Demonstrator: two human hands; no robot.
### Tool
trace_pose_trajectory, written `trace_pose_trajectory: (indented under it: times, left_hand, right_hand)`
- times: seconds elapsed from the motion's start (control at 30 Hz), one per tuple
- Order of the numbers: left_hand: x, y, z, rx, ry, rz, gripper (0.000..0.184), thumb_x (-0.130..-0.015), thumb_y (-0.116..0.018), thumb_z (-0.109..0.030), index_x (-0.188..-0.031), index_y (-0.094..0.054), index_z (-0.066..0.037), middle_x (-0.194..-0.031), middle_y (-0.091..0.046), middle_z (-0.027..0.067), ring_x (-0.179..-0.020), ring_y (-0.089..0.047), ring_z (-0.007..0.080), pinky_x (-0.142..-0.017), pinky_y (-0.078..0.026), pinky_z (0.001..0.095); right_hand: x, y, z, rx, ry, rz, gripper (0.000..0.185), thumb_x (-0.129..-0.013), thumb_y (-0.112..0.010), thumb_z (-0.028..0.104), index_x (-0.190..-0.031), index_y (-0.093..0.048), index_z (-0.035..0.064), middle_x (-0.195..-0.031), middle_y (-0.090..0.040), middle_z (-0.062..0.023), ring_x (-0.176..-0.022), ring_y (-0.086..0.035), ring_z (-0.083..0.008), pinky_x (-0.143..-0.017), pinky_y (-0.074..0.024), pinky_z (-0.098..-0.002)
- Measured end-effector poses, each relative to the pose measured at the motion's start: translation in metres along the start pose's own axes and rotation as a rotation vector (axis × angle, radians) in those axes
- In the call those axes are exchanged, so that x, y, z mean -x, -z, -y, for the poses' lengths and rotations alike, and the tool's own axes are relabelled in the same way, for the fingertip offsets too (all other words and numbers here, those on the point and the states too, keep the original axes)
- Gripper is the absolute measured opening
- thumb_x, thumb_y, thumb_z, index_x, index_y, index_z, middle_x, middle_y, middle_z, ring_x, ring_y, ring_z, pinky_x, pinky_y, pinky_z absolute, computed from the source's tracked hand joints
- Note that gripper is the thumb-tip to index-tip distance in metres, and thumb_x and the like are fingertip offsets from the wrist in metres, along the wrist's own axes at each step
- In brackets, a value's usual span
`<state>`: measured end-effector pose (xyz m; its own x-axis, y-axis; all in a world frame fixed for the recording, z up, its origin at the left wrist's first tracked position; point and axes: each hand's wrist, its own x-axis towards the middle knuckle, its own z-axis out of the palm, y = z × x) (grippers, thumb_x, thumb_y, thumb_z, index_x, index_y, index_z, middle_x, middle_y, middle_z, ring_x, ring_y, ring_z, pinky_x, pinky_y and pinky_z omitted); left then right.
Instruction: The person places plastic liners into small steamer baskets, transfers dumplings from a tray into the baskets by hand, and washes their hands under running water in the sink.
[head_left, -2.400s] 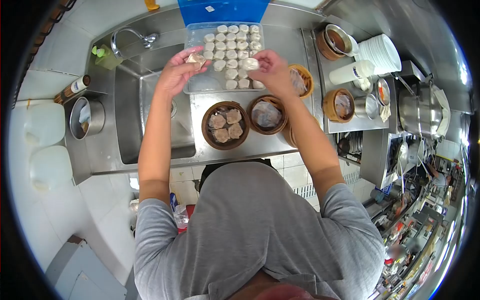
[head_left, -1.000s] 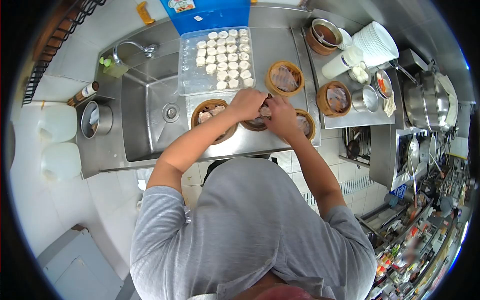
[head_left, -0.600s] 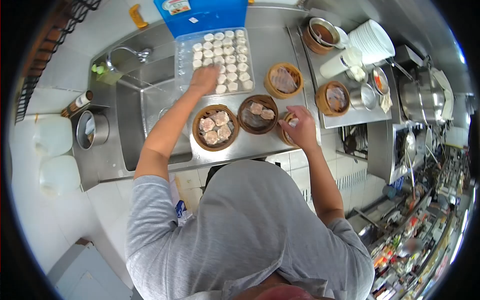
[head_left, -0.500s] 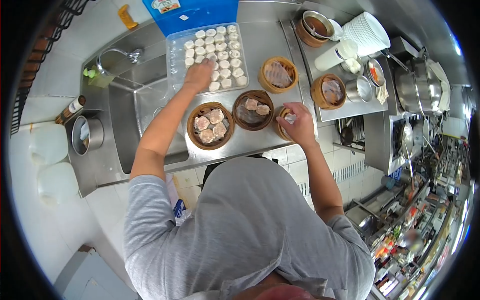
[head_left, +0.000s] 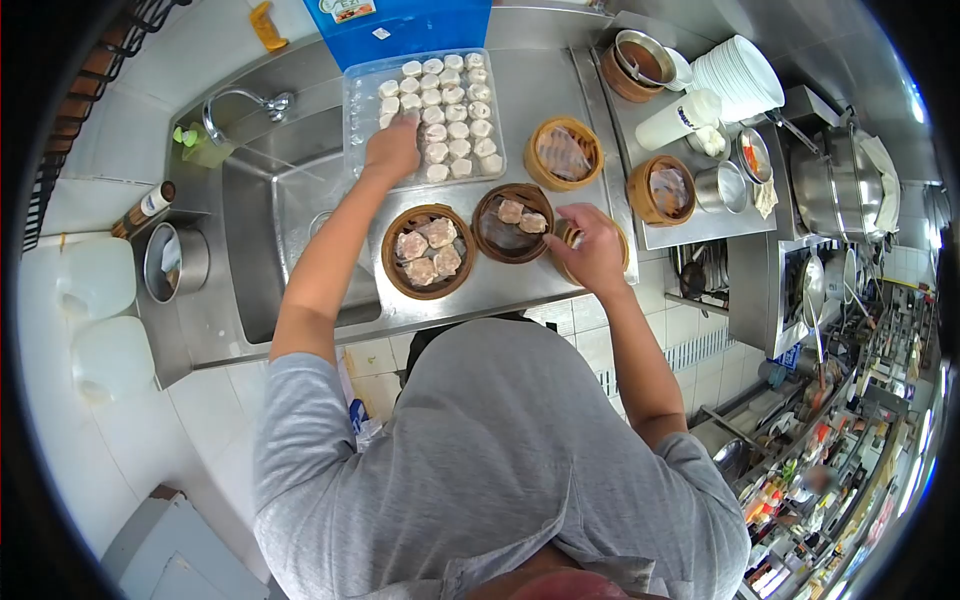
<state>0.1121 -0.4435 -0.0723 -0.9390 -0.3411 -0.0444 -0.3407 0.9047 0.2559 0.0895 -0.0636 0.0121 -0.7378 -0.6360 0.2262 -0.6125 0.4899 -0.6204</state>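
My left hand (head_left: 393, 148) reaches into a clear plastic tray (head_left: 357, 155) of whitish, frosted dumplings (head_left: 457, 130), fingers bent together at the left rows; whatever is under the fingertips is hidden. Closer to me, a bamboo steamer (head_left: 396, 284) holds several pinkish dumplings (head_left: 440, 233). Beside it, a darker steamer (head_left: 482, 243) contains two dumplings (head_left: 510, 211) on a paper liner. My right hand (head_left: 592, 250) hovers over or touches another steamer (head_left: 622, 262), thumb and fingers apart. The hand covers most of that basket.
Two more lined steamers, one behind (head_left: 597, 170) and one at right (head_left: 640, 205), stand near a white bottle (head_left: 668, 122), stacked plates (head_left: 740, 75) and metal pots (head_left: 722, 187). A sink (head_left: 262, 315) with faucet (head_left: 270, 103) lies left. A blue box (head_left: 410, 30) stands behind the tray.
My left hand has shifted slightly left over the tray, toward the left rows. My right hand stays at the same steamer, now with its fingers lower. The whole view has shifted slightly.
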Motion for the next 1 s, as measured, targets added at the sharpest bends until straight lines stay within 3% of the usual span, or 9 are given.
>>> trace_pose_trajectory:
  times: [0.1, 0.13, 0.23, 0.33, 0.43, 0.57, 0.73, 0.83, 1.0]
  left_hand:
    - [0.015, 0.024, 0.008, 0.520, 0.001, -0.020, 0.077, -0.081, -0.076, -0.012, -0.151, -0.046, -0.002, -0.133, -0.064, 0.0193, -0.088, -0.071, 0.0288, -0.081, -0.061, 0.0378]
    - [0.022, 0.039, -0.003, 0.964, 0.144, 0.155, 0.093, -0.079, -0.081, -0.009, -0.159, -0.034, -0.005, -0.133, -0.063, 0.0160, -0.085, -0.068, 0.0185, -0.076, -0.061, 0.0305]
    - [0.054, 0.080, -0.041, 1.344, -0.001, 0.323, 0.095, -0.081, -0.080, -0.006, -0.161, -0.029, -0.005, -0.135, -0.059, 0.0158, -0.086, -0.067, 0.0137, -0.073, -0.060, 0.0279]
    - [0.076, 0.100, -0.076, 1.426, -0.117, 0.431, 0.099, -0.080, -0.080, -0.007, -0.162, -0.025, -0.005, -0.137, -0.057, 0.0167, -0.086, -0.067, 0.0133, -0.074, -0.060, 0.0283]
    - [0.080, 0.092, -0.084, 1.330, -0.195, 0.448, 0.094, -0.083, -0.073, 0.001, -0.164, -0.025, -0.009, -0.139, -0.053, 0.0148, -0.085, -0.063, 0.0069, -0.077, -0.058, 0.0254]
    - [0.087, 0.089, -0.078, 0.966, -0.212, 0.278, 0.094, -0.084, -0.080, -0.007, -0.163, -0.029, -0.009, -0.133, -0.058, 0.0154, -0.092, -0.068, 0.0129, -0.082, -0.057, 0.0271]
    - [0.088, 0.088, -0.070, 0.942, -0.142, 0.268, 0.094, -0.083, -0.083, -0.015, -0.160, -0.031, -0.004, -0.129, -0.063, 0.0171, -0.094, -0.071, 0.0196, -0.083, -0.058, 0.0316]
    - [0.087, 0.088, -0.076, 0.874, -0.151, 0.254, 0.094, -0.082, -0.083, -0.017, -0.160, -0.032, -0.003, -0.124, -0.067, 0.0163, -0.090, -0.072, 0.0216, -0.081, -0.058, 0.0334]
    - [0.086, 0.075, -0.097, 0.579, -0.222, 0.185, 0.090, -0.082, -0.080, -0.012, -0.159, -0.034, -0.007, -0.112, -0.070, 0.0104, -0.085, -0.070, 0.0229, -0.081, -0.057, 0.0368]
  right_hand:
    - [-0.021, -0.002, 0.027, -0.097, 0.007, 0.035, 0.046, -0.075, -0.086, 0.009, -0.117, -0.070, 0.0042, -0.105, -0.072, -0.0139, -0.094, -0.069, -0.0315, -0.081, -0.0575, -0.0387]
    - [-0.032, -0.004, 0.039, -0.140, 0.009, 0.050, 0.047, -0.076, -0.085, 0.009, -0.119, -0.069, 0.0053, -0.107, -0.071, -0.0151, -0.099, -0.070, -0.0349, -0.084, -0.0578, -0.0407]
    - [-0.061, -0.010, 0.075, -0.355, 0.094, 0.058, 0.046, -0.077, -0.084, 0.006, -0.121, -0.069, 0.0056, -0.108, -0.071, -0.0152, -0.100, -0.069, -0.0357, -0.084, -0.0579, -0.0407]
    - [-0.082, -0.008, 0.095, -0.349, 0.285, 0.125, 0.043, -0.078, -0.082, 0.007, -0.118, -0.068, 0.0047, -0.111, -0.071, -0.0152, -0.102, -0.069, -0.0363, -0.085, -0.0580, -0.0411]
    - [-0.083, -0.011, 0.083, -0.336, 0.344, 0.201, 0.043, -0.078, -0.083, 0.009, -0.118, -0.068, 0.0046, -0.114, -0.071, -0.0148, -0.103, -0.069, -0.0365, -0.086, -0.0577, -0.0416]
    - [-0.065, -0.018, 0.052, -0.153, 0.368, 0.252, 0.036, -0.075, -0.080, 0.008, -0.109, -0.069, 0.0047, -0.107, -0.071, -0.0135, -0.100, -0.069, -0.0357, -0.083, -0.0570, -0.0433]
    - [-0.041, -0.062, 0.010, 0.112, 0.602, 0.292, 0.023, -0.075, -0.069, 0.005, -0.098, -0.068, 0.0047, -0.095, -0.067, -0.0117, -0.094, -0.066, -0.0337, -0.082, -0.0548, -0.0447]
    - [-0.039, -0.077, 0.002, 0.166, 0.604, 0.311, 0.021, -0.078, -0.065, 0.005, -0.098, -0.068, 0.0044, -0.095, -0.066, -0.0112, -0.097, -0.064, -0.0329, -0.086, -0.0530, -0.0445]
    - [-0.032, -0.055, 0.005, 0.102, 0.458, 0.202, 0.033, -0.073, -0.075, 0.010, -0.105, -0.070, 0.0052, -0.107, -0.068, -0.0136, -0.107, -0.063, -0.0332, -0.095, -0.0512, -0.0434]
